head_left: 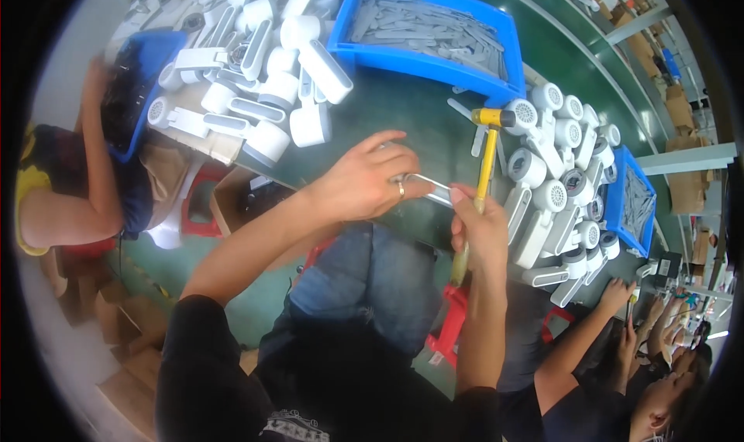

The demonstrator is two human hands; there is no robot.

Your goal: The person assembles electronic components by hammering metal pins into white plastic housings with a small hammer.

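Observation:
In front of my lap, both hands are closed on one slim white and grey plastic piece. My left hand, with a ring on one finger, grips its left end and hides much of it. Thumb and fingers of my right hand pinch the other end. A hammer with a yellow handle points away from me; its handle passes at my right hand and comes out below it. Whether those fingers also grip the handle, I cannot tell. Several thin grey strips lie beside the hammer on the dark green table.
White hair-dryer-shaped plastic bodies pile up at the left; more such bodies stand at the right. A blue bin of grey strips sits at the back, another blue bin far right. Co-workers' arms show on both sides.

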